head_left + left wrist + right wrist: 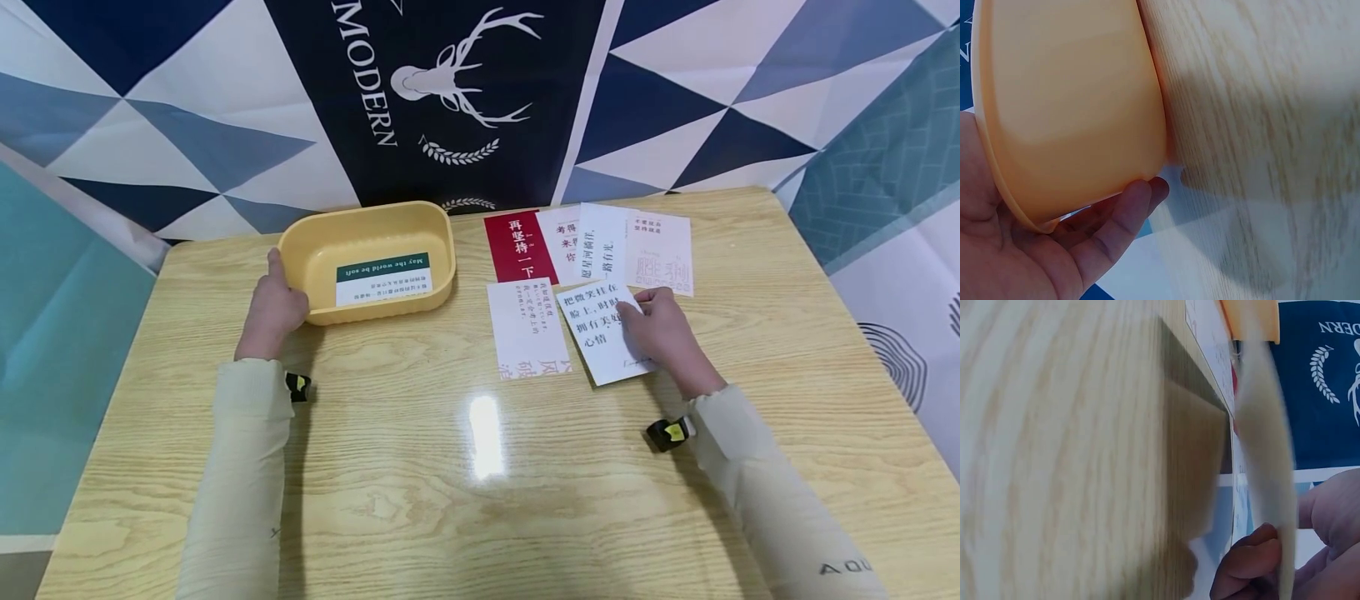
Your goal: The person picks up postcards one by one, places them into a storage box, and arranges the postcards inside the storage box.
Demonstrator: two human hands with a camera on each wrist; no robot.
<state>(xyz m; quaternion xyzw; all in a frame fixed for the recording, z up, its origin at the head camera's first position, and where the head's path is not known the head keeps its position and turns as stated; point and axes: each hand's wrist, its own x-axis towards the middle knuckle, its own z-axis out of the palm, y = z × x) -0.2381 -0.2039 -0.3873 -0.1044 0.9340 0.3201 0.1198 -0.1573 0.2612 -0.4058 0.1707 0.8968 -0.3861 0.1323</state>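
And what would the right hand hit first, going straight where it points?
Likely the overlapping cards in the back row, though depth is unclear: the right hand may pass above them.

The person wore long, pale cream sleeves. The left sleeve had soft creases and a small dark mark on it, too tiny to read. The right sleeve had creases too, and big dark letters that began with an A and a Q. Each sleeve had a cuff at its end. By the left cuff was a little black box with a yellow patch. By the right cuff was another black box, also with yellow on it. The left hand and right hand were bare.
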